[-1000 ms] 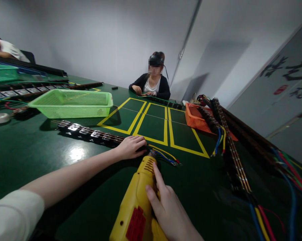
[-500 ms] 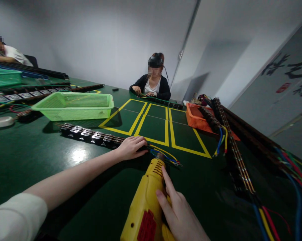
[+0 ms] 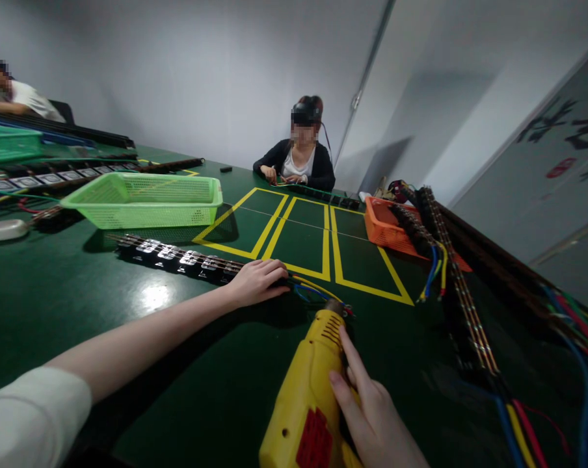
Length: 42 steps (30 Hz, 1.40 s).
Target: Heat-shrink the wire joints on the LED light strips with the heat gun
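My right hand (image 3: 374,409) is wrapped round a yellow heat gun (image 3: 306,383), its index finger stretched along the body. The gun's metal nozzle points away from me, at the ends of the blue, yellow and red wires (image 3: 318,286). A long black strip of modules (image 3: 177,260) with copper-coloured rods along it lies on the table. At the strip's right end, where the wires come out, my left hand (image 3: 259,283) grips it from above with fingers bent. Its fingertips are partly hidden, and the nozzle hides some of the wire ends.
A light green basket (image 3: 142,218) stands behind the strip, with an orange basket (image 3: 391,224) at the right. More wired strips (image 3: 462,292) lie along the right side. Yellow tape (image 3: 298,266) marks the green table. Across it a co-worker (image 3: 296,162) handles wires; another person sits far left.
The heat gun has moved right along the wires in my right hand, its nozzle now nearer their ends. My left hand stays at the strip's end. The view has shifted slightly.
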Available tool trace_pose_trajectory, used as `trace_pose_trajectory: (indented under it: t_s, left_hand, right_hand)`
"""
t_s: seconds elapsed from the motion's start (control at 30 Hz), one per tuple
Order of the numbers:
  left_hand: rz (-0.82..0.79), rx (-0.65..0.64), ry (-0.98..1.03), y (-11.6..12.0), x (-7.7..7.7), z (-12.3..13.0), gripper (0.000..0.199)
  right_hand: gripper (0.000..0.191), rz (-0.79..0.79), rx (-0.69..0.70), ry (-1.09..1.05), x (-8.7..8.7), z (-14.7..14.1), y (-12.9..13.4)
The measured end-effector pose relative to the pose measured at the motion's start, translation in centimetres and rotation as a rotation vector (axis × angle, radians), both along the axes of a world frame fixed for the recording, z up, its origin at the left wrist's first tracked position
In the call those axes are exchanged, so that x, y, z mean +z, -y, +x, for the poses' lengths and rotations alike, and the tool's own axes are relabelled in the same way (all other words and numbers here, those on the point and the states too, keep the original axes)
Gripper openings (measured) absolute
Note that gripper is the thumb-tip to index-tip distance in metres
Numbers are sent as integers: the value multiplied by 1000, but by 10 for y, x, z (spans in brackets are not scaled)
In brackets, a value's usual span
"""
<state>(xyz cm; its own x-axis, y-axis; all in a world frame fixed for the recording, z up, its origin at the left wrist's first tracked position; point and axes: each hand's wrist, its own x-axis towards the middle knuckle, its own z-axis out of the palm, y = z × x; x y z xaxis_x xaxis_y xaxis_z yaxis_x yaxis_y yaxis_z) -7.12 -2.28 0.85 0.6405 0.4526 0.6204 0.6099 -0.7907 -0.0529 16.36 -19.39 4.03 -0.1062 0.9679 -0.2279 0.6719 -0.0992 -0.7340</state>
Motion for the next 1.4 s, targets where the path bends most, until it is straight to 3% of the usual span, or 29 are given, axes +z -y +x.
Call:
trace_pose_trajectory:
  t_s: [0.53, 0.97, 1.2, 1.4]
  left_hand:
    - [21, -56, -17, -1, 0, -2, 30]
    - [5, -55, -17, -2, 0, -3, 32]
    - [13, -48, -21, -3, -1, -3, 32]
    - [14, -51, -14, -3, -2, -3, 32]
  right_hand:
    - [69, 21, 159, 53, 7, -46, -8]
    - [69, 11, 83, -58, 1, -20, -5]
    - [72, -6, -53, -35, -3, 6, -2]
    - [71, -6, -56, -29, 0, 6, 0]
